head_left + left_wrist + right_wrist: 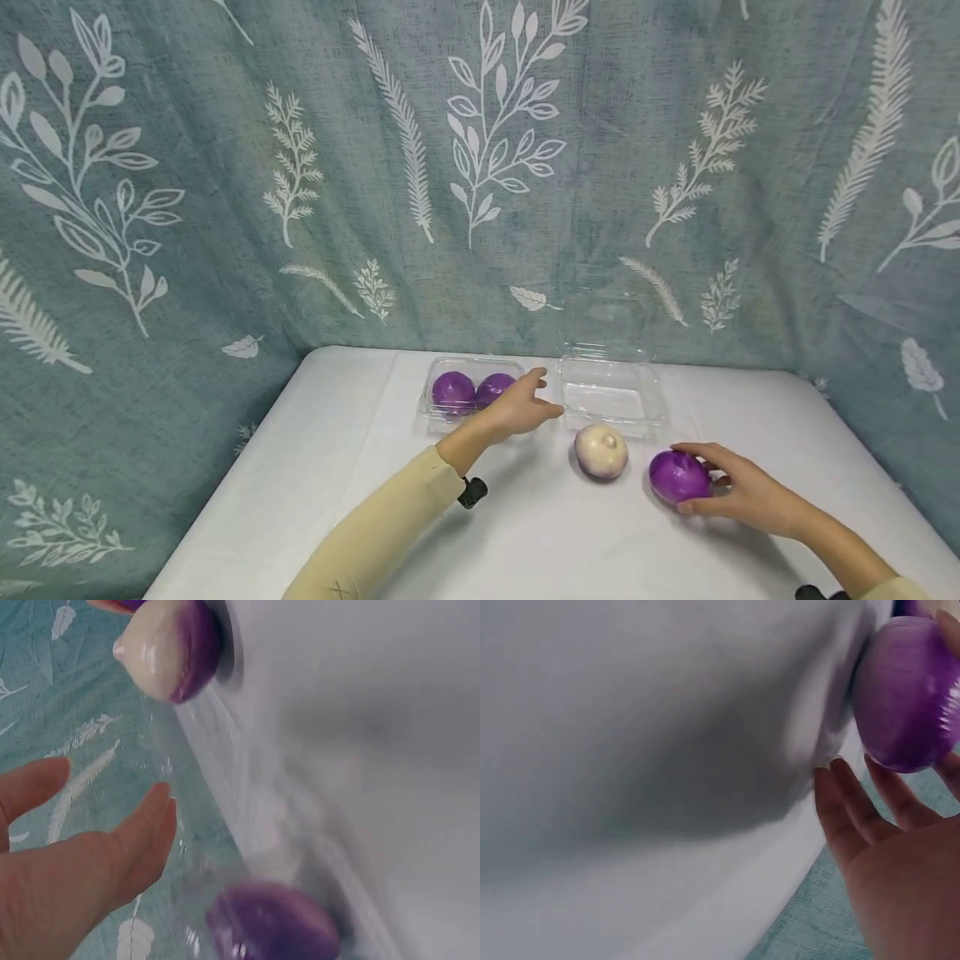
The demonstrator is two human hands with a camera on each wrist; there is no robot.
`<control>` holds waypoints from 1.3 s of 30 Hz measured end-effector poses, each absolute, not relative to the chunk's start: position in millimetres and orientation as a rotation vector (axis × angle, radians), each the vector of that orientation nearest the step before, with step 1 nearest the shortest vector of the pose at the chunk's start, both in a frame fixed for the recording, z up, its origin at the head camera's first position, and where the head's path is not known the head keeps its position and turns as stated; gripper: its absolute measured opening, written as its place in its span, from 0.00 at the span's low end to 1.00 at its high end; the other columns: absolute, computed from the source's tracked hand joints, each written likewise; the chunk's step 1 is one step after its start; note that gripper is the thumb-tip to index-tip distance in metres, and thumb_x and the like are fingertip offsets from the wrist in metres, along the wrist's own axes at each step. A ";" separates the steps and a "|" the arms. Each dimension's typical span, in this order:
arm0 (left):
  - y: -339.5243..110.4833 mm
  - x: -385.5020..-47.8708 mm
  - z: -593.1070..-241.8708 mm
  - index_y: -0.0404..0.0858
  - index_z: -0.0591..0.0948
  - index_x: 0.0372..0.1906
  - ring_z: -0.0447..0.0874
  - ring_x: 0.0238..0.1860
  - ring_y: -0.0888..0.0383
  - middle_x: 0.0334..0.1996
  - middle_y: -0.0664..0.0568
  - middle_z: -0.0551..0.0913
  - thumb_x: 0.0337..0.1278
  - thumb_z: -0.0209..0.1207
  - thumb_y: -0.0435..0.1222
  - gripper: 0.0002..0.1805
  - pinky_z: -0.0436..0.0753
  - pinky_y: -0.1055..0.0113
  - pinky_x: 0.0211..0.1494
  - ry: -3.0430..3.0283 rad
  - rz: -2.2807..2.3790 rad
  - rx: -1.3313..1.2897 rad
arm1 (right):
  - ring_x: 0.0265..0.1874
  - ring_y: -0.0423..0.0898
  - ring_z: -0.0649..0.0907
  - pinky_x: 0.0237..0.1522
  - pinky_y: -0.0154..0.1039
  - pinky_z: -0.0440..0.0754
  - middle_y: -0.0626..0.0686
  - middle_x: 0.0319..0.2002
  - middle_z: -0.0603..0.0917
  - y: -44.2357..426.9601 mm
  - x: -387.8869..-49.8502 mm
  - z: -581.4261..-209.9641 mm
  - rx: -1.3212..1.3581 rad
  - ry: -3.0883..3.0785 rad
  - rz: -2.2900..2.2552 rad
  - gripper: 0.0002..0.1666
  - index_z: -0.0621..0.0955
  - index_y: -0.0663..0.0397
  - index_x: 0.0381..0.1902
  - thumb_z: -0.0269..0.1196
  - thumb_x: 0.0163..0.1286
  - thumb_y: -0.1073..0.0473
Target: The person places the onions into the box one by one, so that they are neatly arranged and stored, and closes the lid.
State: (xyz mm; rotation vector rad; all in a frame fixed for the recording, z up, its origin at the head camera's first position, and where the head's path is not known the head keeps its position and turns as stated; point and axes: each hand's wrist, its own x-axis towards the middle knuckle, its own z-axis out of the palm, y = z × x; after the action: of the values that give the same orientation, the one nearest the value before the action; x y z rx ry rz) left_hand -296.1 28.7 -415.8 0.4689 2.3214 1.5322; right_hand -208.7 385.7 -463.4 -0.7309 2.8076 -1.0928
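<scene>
My left hand [517, 407] reaches over the right end of a clear plastic box [480, 362] with its fingers loosely extended, holding nothing. Two round purple onions [453, 392] lie in that box; the hand partly covers one. To the right, my right hand [750, 493] grips another purple onion [678, 477] on the table, thumb at the near side and forefinger over the top. In the right wrist view, fingertips touch this onion [904, 697]. Between the hands sits a cream-and-purple turnip [602, 452], also seen in the left wrist view, its pale tip pointing up.
A second clear plastic box [611, 402] stands behind the turnip with its lid raised, and nothing is seen inside it. A white cloth covers the table [540, 542]. A teal curtain [420, 208] with white leaf prints hangs along the back and sides.
</scene>
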 end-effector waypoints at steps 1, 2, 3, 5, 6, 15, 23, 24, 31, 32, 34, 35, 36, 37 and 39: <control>31.5 -295.7 -417.4 0.32 0.53 0.81 0.73 0.69 0.39 0.76 0.34 0.62 0.69 0.63 0.34 0.44 0.78 0.47 0.69 2.313 1.533 0.464 | 0.50 0.32 0.76 0.44 0.34 0.86 0.61 0.61 0.77 385.4 -208.6 -464.9 -0.733 2.802 -1.107 0.47 0.71 0.60 0.71 0.79 0.58 0.53; 34.2 -295.6 -419.5 0.31 0.52 0.80 0.73 0.69 0.38 0.75 0.33 0.61 0.68 0.62 0.33 0.43 0.78 0.47 0.70 2.306 1.534 0.460 | 0.50 0.32 0.76 0.44 0.34 0.86 0.62 0.61 0.77 385.2 -208.6 -466.4 -0.738 2.801 -1.118 0.47 0.72 0.60 0.71 0.79 0.58 0.53; 36.5 -295.3 -421.1 0.30 0.52 0.80 0.72 0.69 0.37 0.75 0.32 0.61 0.69 0.61 0.32 0.43 0.77 0.46 0.71 2.301 1.538 0.453 | 0.50 0.31 0.76 0.44 0.34 0.86 0.62 0.61 0.78 385.1 -208.8 -467.8 -0.743 2.800 -1.128 0.46 0.72 0.61 0.70 0.79 0.58 0.53; 40.6 -295.9 -424.9 0.28 0.52 0.79 0.72 0.69 0.36 0.75 0.31 0.62 0.69 0.60 0.31 0.41 0.75 0.45 0.72 2.301 1.551 0.440 | 0.49 0.32 0.77 0.45 0.34 0.86 0.63 0.60 0.78 384.2 -209.7 -469.5 -0.734 2.792 -1.155 0.46 0.72 0.61 0.70 0.79 0.58 0.54; 42.5 -296.6 -426.8 0.27 0.53 0.79 0.72 0.68 0.36 0.74 0.31 0.62 0.69 0.59 0.32 0.41 0.75 0.45 0.72 2.313 1.554 0.431 | 0.49 0.32 0.78 0.45 0.34 0.87 0.64 0.61 0.78 383.8 -210.6 -469.8 -0.717 2.786 -1.160 0.46 0.72 0.61 0.70 0.79 0.58 0.54; 57.0 -305.3 -440.4 0.23 0.61 0.73 0.79 0.61 0.39 0.67 0.31 0.71 0.67 0.57 0.29 0.33 0.81 0.49 0.67 2.483 1.564 0.345 | 0.50 0.35 0.81 0.46 0.33 0.87 0.69 0.62 0.76 380.9 -215.5 -469.8 -0.631 2.740 -1.199 0.47 0.72 0.63 0.70 0.79 0.57 0.52; 64.4 -311.6 -451.7 0.18 0.66 0.67 0.86 0.48 0.48 0.52 0.40 0.78 0.59 0.55 0.22 0.29 0.84 0.61 0.55 2.427 1.697 0.259 | 0.49 0.32 0.80 0.47 0.32 0.87 0.64 0.57 0.80 379.8 -214.1 -476.8 -0.794 2.846 -1.200 0.46 0.76 0.65 0.65 0.82 0.51 0.56; 65.1 -312.4 -452.8 0.18 0.66 0.68 0.86 0.47 0.49 0.51 0.41 0.78 0.58 0.55 0.21 0.30 0.84 0.62 0.55 2.408 1.718 0.246 | 0.49 0.31 0.80 0.47 0.31 0.87 0.62 0.56 0.80 379.3 -213.9 -477.4 -0.806 2.852 -1.207 0.46 0.77 0.64 0.65 0.83 0.50 0.56; 71.2 -316.1 -457.7 0.16 0.66 0.67 0.86 0.43 0.52 0.48 0.39 0.79 0.55 0.55 0.18 0.32 0.86 0.67 0.54 2.306 1.840 0.201 | 0.49 0.30 0.78 0.46 0.32 0.88 0.59 0.55 0.81 380.9 -215.7 -473.2 -0.819 2.880 -1.146 0.46 0.77 0.64 0.64 0.83 0.50 0.53; 72.0 -316.4 -458.1 0.16 0.66 0.67 0.86 0.42 0.52 0.48 0.39 0.79 0.54 0.55 0.17 0.32 0.86 0.67 0.53 2.296 1.853 0.195 | 0.49 0.29 0.78 0.46 0.32 0.88 0.60 0.55 0.81 381.3 -215.8 -472.2 -0.818 2.884 -1.134 0.47 0.77 0.65 0.64 0.83 0.50 0.53; 73.4 -317.1 -458.9 0.15 0.67 0.66 0.85 0.41 0.52 0.46 0.40 0.79 0.52 0.56 0.17 0.32 0.87 0.69 0.51 2.289 1.877 0.187 | 0.49 0.29 0.78 0.47 0.33 0.88 0.60 0.55 0.81 381.6 -215.5 -469.8 -0.809 2.894 -1.136 0.47 0.77 0.64 0.65 0.83 0.50 0.52; 74.0 -317.4 -459.4 0.15 0.67 0.66 0.85 0.41 0.52 0.46 0.40 0.79 0.52 0.55 0.16 0.31 0.87 0.69 0.50 2.284 1.889 0.185 | 0.49 0.29 0.79 0.47 0.33 0.88 0.60 0.55 0.81 381.5 -215.6 -468.5 -0.807 2.897 -1.143 0.47 0.77 0.65 0.65 0.83 0.50 0.53; 74.2 -317.3 -459.6 0.15 0.68 0.65 0.86 0.41 0.52 0.45 0.40 0.79 0.52 0.55 0.16 0.31 0.87 0.69 0.49 2.288 1.890 0.185 | 0.50 0.29 0.79 0.47 0.32 0.88 0.61 0.56 0.80 381.1 -215.5 -466.9 -0.807 2.897 -1.152 0.47 0.76 0.65 0.65 0.83 0.51 0.53; 74.6 -317.4 -460.0 0.15 0.69 0.65 0.85 0.41 0.52 0.45 0.40 0.79 0.52 0.55 0.16 0.31 0.87 0.69 0.49 2.287 1.897 0.183 | 0.50 0.29 0.79 0.47 0.32 0.88 0.61 0.56 0.80 380.3 -215.5 -465.2 -0.805 2.900 -1.162 0.47 0.76 0.65 0.65 0.82 0.51 0.53; 75.0 -317.2 -460.7 0.15 0.70 0.64 0.85 0.40 0.52 0.44 0.40 0.79 0.51 0.55 0.16 0.30 0.87 0.69 0.48 2.285 1.908 0.182 | 0.50 0.29 0.79 0.48 0.30 0.87 0.61 0.56 0.80 378.0 -216.1 -461.4 -0.803 2.906 -1.183 0.46 0.76 0.64 0.66 0.82 0.52 0.54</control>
State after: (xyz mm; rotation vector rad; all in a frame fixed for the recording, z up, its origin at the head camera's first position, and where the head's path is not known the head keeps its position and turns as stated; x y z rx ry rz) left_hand -317.2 75.0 -460.7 0.1825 2.2852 1.9082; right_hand -216.1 378.0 -461.4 -0.8029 2.9060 -1.1831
